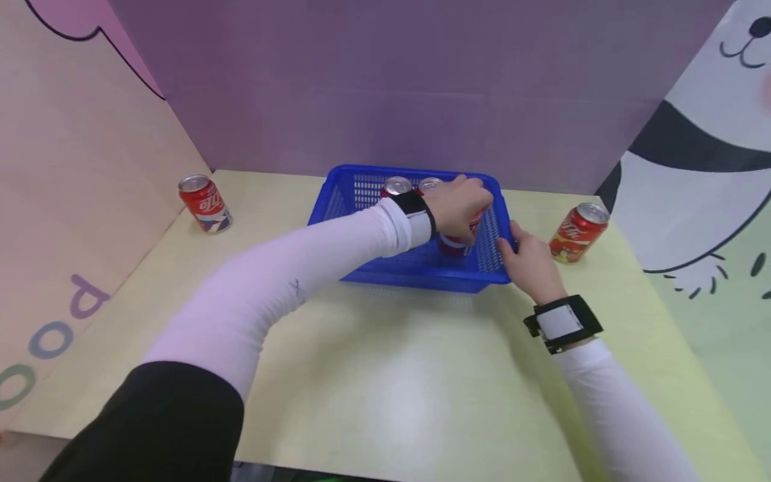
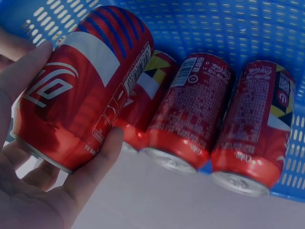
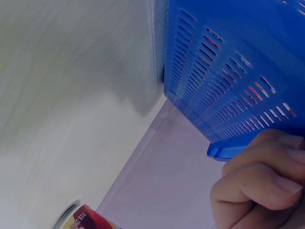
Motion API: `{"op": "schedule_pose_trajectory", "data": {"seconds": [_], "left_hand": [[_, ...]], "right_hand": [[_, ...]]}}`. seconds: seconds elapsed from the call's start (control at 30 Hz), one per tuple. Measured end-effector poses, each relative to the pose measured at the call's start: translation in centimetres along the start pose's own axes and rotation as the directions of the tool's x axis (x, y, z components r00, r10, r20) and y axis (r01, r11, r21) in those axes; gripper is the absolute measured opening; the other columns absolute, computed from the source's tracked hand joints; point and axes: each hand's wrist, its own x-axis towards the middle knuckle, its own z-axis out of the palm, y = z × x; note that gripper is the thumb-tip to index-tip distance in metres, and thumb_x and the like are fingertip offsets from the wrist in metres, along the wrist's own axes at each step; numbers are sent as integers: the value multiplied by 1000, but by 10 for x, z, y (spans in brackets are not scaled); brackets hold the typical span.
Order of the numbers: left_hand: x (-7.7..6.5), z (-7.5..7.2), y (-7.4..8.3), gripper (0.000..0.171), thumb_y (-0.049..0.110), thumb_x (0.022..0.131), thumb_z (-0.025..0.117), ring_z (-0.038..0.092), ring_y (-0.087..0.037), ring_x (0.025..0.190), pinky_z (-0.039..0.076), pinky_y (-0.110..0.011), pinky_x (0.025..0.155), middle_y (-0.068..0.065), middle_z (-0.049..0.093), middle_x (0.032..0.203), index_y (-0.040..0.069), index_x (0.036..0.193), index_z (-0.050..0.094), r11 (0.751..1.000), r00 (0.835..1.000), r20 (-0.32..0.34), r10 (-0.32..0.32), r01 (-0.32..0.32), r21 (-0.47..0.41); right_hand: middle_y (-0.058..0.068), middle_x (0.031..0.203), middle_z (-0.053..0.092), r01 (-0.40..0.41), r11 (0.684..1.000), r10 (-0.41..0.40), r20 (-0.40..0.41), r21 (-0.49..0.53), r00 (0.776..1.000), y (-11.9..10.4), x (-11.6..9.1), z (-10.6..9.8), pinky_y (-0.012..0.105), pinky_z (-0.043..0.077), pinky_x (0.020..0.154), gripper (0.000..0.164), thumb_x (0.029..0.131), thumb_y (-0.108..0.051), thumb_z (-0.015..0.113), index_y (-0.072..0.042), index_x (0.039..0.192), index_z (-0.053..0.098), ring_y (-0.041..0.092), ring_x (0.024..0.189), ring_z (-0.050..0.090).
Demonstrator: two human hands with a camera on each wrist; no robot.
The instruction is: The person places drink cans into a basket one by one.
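Left hand [image 1: 459,207], fingers curled, is holding a can [image 2: 86,90] in the basket [image 1: 415,276], near three others [image 2: 190,109]; right hand [image 1: 533,264] is gripping the basket's right edge, likely best kept steady while the can is clearing its neighbours. The wall [image 1: 385,87] is closing off the back; bare table [image 1: 385,402] is leaving room in front.

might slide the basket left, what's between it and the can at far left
The head view shows bare tabletop between the blue basket and the far-left can; the white left sleeve crosses nearer the person.
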Motion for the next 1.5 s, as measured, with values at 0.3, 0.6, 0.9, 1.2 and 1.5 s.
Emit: {"op": "schedule_pose_trajectory", "data": {"seconds": [0.3, 0.6, 0.9, 1.2, 1.5], "left_hand": [[18, 18, -8, 39, 35, 75, 83, 48, -21, 107, 46, -34, 85, 1, 55, 108, 18, 104, 63, 999, 1000, 14, -20, 19, 51], [29, 27, -8, 40, 34, 72, 85, 49, -20, 106, 44, -35, 91, 2, 57, 105, 18, 101, 63, 996, 1000, -20, -16, 17, 84], [37, 28, 4, 47, 39, 74, 83, 50, -23, 112, 41, -35, 97, -1, 59, 114, 16, 110, 63, 994, 999, -24, 28, -25, 102], [39, 40, 6, 40, 34, 76, 83, 52, -17, 104, 49, -34, 83, -1, 58, 112, 16, 105, 62, 995, 999, -18, 50, -48, 88], [38, 45, 7, 42, 40, 78, 79, 52, -20, 107, 50, -35, 84, -1, 60, 112, 16, 108, 62, 990, 995, -82, 64, -53, 130]], "right_hand": [[37, 127, 52, 3, 1000, -3, 12, -3, 1000, -5, 0, 3, 41, 50, 65, 59, 105, -28, 42, 7, 151, 26, 38, 85, 64], [37, 124, 53, 8, 1000, -8, 8, -13, 1000, -7, -1, 0, 38, 50, 59, 60, 105, -28, 43, 7, 150, 26, 37, 82, 65], [37, 126, 53, 27, 999, -27, -15, -20, 1000, -2, 0, 1, 41, 49, 62, 60, 105, -29, 42, 7, 150, 27, 37, 84, 63], [38, 130, 49, 30, 999, -31, -26, -38, 999, 1, 1, 1, 51, 51, 72, 59, 105, -28, 43, 9, 149, 29, 41, 91, 62], [36, 118, 56, 12, 999, -13, -11, -42, 1000, -2, 0, -1, 35, 45, 51, 61, 105, -30, 43, 8, 150, 27, 34, 75, 63]]}}
